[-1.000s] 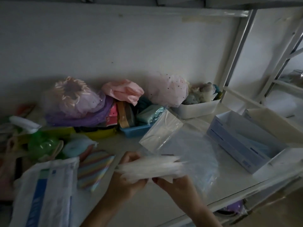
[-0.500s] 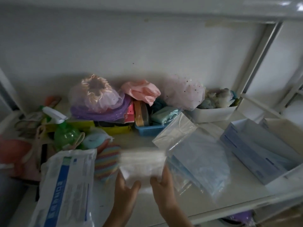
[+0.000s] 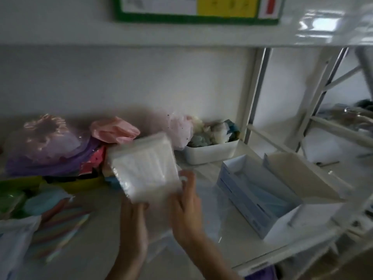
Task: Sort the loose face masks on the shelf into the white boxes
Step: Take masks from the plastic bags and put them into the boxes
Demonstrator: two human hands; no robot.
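Note:
A stack of white face masks (image 3: 144, 166) in a clear wrapper is held up above the shelf, tilted and blurred. My left hand (image 3: 132, 223) grips its lower edge from below, and my right hand (image 3: 186, 205) holds its right lower corner. To the right stands an open white and blue mask box (image 3: 254, 190) with blue masks inside, its lid (image 3: 298, 176) flipped back. A clear bag (image 3: 210, 205) lies on the shelf between my right hand and the box.
A white tub (image 3: 210, 152) of soft items stands at the back. Pink and purple caps (image 3: 50, 142) pile up at the left over yellow baskets. A striped item (image 3: 60, 223) and a white packet (image 3: 14, 239) lie front left. A white shelf post (image 3: 256, 93) rises right of centre.
Both hands have lifted the white mask stack up and slightly right. The view has tilted upward, showing the upper shelf and a sign.

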